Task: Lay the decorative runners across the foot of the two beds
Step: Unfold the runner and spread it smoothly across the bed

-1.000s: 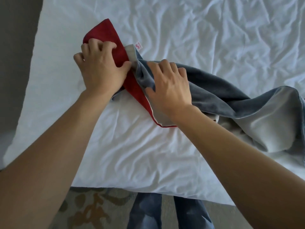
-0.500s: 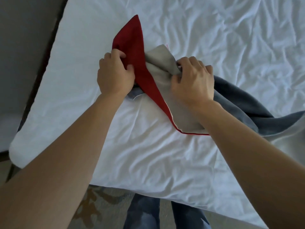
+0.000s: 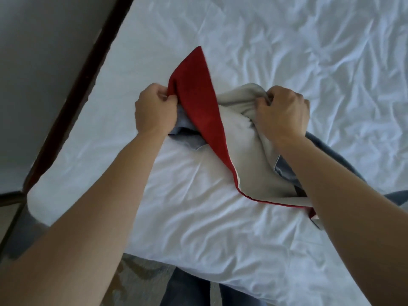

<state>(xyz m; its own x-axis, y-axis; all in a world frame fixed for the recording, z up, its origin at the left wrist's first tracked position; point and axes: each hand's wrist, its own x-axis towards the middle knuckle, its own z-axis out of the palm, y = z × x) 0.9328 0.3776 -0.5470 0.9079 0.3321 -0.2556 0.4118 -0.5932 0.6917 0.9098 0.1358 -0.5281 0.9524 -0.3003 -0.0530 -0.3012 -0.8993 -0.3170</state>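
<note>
A decorative runner [image 3: 198,100], red on one band, blue-grey on the face and pale grey on the back, lies bunched near the foot corner of a bed [image 3: 198,217] with a wrinkled white sheet. My left hand [image 3: 154,113] pinches the red band's left edge. My right hand [image 3: 284,113] is closed on a gathered fold of the pale grey backing. The two hands are apart, with the red band standing up in a point between them. The rest of the runner trails off to the right under my right forearm.
A dark wooden strip [image 3: 72,100] runs along the bed's left side, with a grey wall surface beyond it. A patterned carpet [image 3: 136,281] and my jeans-clad legs [image 3: 185,290] show below the bed's near edge.
My hands have moved apart and now grip the runner's edges instead of pressing on it. The red band has lifted into a taller point, and more pale backing is exposed.
</note>
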